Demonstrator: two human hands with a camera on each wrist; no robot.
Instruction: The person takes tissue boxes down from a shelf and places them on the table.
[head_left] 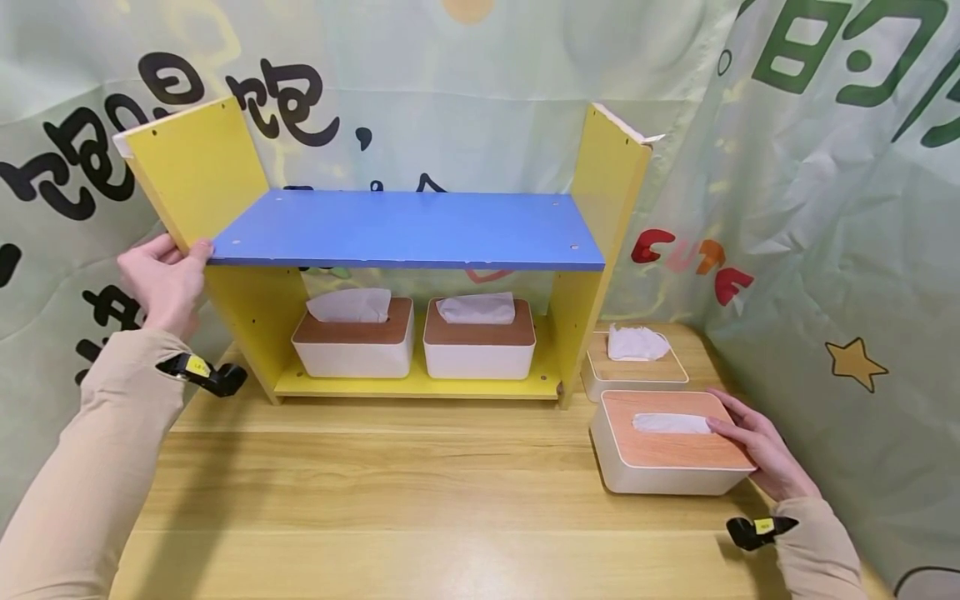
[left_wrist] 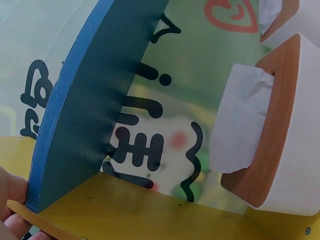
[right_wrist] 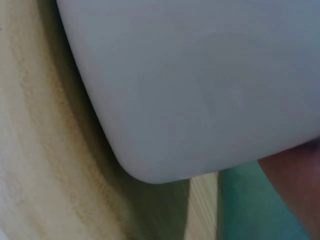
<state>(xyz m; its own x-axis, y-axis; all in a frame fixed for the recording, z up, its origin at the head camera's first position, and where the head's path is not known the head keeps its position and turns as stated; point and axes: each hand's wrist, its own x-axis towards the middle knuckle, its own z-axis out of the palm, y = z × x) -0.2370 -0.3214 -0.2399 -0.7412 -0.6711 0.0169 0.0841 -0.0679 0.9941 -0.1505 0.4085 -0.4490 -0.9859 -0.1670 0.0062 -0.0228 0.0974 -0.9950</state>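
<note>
My left hand (head_left: pixel 167 279) grips the front edge of a small yellow and blue shelf unit (head_left: pixel 405 227), where its left side panel meets the blue board. In the left wrist view the fingers (left_wrist: pixel 17 226) wrap that yellow panel's edge beside the blue board. My right hand (head_left: pixel 768 446) holds a tissue box (head_left: pixel 660 479) with a wood-grain lid by its right end, thumb on the lid near the white tissue. The right wrist view shows the box's pale wall (right_wrist: pixel 190 95) close up. Behind it, a second tissue box (head_left: pixel 633 373) stands on the table, partly hidden.
On the unit's yellow bottom board stand two tissue boxes side by side, a left one (head_left: pixel 356 358) and a right one (head_left: pixel 480 358). Printed curtains (head_left: pixel 465 133) hang behind and on both sides. The wooden table (head_left: pixel 420 500) extends in front of the unit.
</note>
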